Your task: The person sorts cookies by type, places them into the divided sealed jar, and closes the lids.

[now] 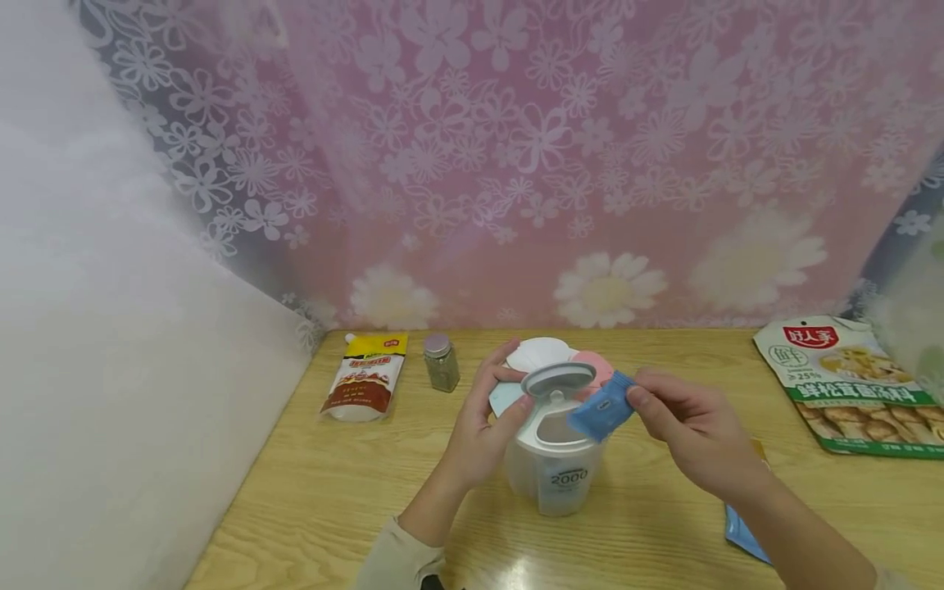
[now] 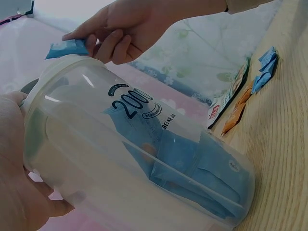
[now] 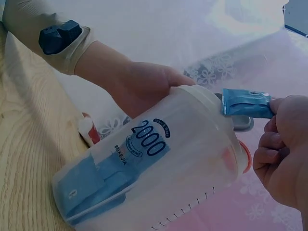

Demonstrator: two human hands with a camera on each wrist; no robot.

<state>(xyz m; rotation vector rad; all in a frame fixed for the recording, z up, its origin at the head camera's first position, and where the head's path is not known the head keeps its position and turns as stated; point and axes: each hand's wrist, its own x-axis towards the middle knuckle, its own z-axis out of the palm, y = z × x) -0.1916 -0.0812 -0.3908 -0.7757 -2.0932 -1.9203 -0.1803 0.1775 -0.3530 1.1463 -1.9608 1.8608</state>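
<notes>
Gripping the top of the lidded canister marked 2000 (image 1: 522, 469) with the left hand (image 1: 479, 430), curling thumb and fingers round it. Pinching a blue sachet (image 1: 603, 407) between thumb and index finger of the right hand (image 1: 696, 426), holding it at the mouth of the front compartment (image 1: 564, 494), near the raised flip lid (image 1: 558, 378). Showing more blue sachets (image 2: 178, 151) through the compartment wall. Standing on the wood-grain table (image 1: 317, 492), between a purple-capped spice jar (image 1: 443, 369) and a mushroom packet (image 1: 848, 385).
</notes>
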